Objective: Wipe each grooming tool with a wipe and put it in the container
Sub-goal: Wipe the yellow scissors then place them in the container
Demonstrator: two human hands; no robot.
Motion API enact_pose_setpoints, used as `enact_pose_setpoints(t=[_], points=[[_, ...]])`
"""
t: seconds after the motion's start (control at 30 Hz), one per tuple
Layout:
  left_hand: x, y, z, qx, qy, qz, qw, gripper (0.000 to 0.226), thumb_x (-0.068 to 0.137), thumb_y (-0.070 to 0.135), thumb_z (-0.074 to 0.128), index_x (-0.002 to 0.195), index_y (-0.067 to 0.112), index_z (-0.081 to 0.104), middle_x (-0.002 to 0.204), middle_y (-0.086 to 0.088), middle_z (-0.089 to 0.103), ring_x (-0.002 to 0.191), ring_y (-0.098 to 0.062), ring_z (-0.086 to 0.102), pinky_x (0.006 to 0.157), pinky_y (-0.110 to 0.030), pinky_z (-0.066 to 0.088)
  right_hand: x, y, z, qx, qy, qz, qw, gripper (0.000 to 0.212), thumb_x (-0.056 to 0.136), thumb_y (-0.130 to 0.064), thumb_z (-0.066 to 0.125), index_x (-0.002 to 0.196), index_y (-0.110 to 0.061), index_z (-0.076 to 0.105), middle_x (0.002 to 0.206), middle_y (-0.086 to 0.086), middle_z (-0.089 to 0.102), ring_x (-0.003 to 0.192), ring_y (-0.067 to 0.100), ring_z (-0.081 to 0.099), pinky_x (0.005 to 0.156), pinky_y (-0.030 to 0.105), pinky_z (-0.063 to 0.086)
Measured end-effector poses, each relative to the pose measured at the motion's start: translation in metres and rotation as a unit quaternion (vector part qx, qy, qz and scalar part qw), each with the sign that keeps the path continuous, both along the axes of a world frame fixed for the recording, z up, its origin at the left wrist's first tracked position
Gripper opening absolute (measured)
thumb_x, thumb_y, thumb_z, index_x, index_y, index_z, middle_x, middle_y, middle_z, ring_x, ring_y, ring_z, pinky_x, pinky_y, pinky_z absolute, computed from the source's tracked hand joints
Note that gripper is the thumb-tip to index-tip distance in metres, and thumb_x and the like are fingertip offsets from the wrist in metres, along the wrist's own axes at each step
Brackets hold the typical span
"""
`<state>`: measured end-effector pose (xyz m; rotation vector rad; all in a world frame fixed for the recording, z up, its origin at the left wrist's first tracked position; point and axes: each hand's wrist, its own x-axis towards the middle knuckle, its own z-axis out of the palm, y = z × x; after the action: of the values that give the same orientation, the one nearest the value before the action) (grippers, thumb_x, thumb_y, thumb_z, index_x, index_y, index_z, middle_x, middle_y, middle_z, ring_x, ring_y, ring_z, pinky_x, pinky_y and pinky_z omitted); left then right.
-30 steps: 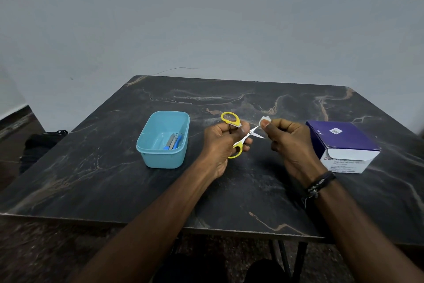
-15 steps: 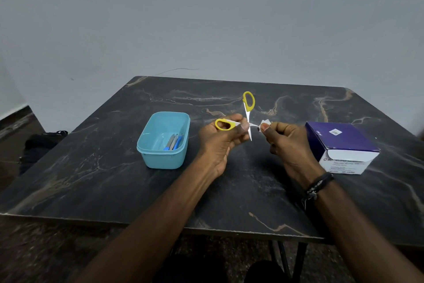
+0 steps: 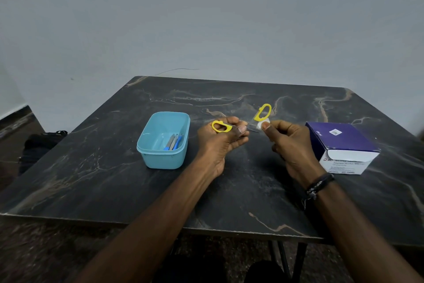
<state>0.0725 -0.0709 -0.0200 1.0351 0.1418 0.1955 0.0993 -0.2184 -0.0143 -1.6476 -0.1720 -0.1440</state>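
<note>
A dark marbled desk [image 3: 229,191] is sitting under a plain grey wall. The left hand [image 3: 220,138] is gripping the scissors [image 3: 238,125] by one yellow loop, the blades splayed open above the desk; the right hand [image 3: 286,140] is pinching a small white wipe [image 3: 262,125] against the metal. They are looking light, stiff and sharp-tipped, likely slick once damp, so the loops are the safe hold. Leftward the blue tub [image 3: 164,159] is holding a few tools; its open top is looking unobstructed. Rightward a purple box [image 3: 341,143] is sitting clear.
</note>
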Motion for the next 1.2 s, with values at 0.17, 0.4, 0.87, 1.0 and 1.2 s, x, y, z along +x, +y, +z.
enact_pose_setpoints(t=[0.17, 0.4, 0.87, 1.0, 1.2], points=[[0.000, 0.000, 0.000, 0.003, -0.003, 0.001, 1.000, 0.018, 0.076, -0.009, 0.072, 0.081, 0.007, 0.064, 0.077, -0.012, 0.071, 0.071, -0.024, 0.071, 0.069, -0.035, 0.061, -0.004, 0.001, 0.001, -0.015, 0.003, 0.035, 0.999, 0.011, 0.088, -0.020, 0.067, 0.079, -0.018, 0.072, 0.070, 0.006, 0.057, 0.065, 0.012, 0.044, 0.054, 0.023, 0.036], [-0.001, -0.003, -0.001, 0.024, -0.001, -0.007, 1.000, 0.018, 0.075, -0.012, 0.071, 0.083, 0.003, 0.064, 0.078, -0.014, 0.071, 0.074, -0.027, 0.072, 0.074, -0.037, 0.061, -0.004, 0.001, 0.002, -0.001, 0.025, 0.047, 0.999, 0.011, 0.088, -0.019, 0.068, 0.078, -0.017, 0.073, 0.067, -0.002, 0.059, 0.066, 0.012, 0.043, 0.054, 0.023, 0.035], [0.003, 0.001, 0.004, -0.103, -0.005, 0.019, 0.995, 0.012, 0.081, -0.013, 0.062, 0.082, -0.001, 0.064, 0.070, -0.016, 0.069, 0.067, -0.026, 0.070, 0.069, -0.034, 0.061, 0.006, -0.003, -0.006, -0.017, 0.072, 0.119, 0.990, 0.016, 0.087, -0.017, 0.067, 0.083, -0.002, 0.072, 0.079, 0.016, 0.061, 0.059, 0.011, 0.049, 0.047, 0.019, 0.032], [0.002, -0.002, 0.004, -0.067, -0.014, 0.019, 0.998, 0.015, 0.083, -0.011, 0.062, 0.083, 0.003, 0.066, 0.077, -0.016, 0.072, 0.070, -0.024, 0.072, 0.074, -0.036, 0.060, -0.001, 0.006, -0.006, -0.049, 0.056, 0.156, 0.985, 0.018, 0.090, -0.016, 0.064, 0.084, -0.001, 0.072, 0.085, 0.011, 0.074, 0.054, 0.009, 0.049, 0.044, 0.017, 0.031], [0.001, -0.005, 0.002, -0.040, -0.012, 0.016, 0.999, 0.013, 0.082, -0.006, 0.066, 0.084, 0.006, 0.069, 0.073, -0.007, 0.074, 0.068, -0.017, 0.071, 0.068, -0.027, 0.059, -0.001, 0.004, -0.006, -0.039, 0.045, 0.144, 0.988, 0.020, 0.092, -0.012, 0.061, 0.092, 0.007, 0.069, 0.090, 0.013, 0.075, 0.054, 0.010, 0.049, 0.047, 0.021, 0.031]])
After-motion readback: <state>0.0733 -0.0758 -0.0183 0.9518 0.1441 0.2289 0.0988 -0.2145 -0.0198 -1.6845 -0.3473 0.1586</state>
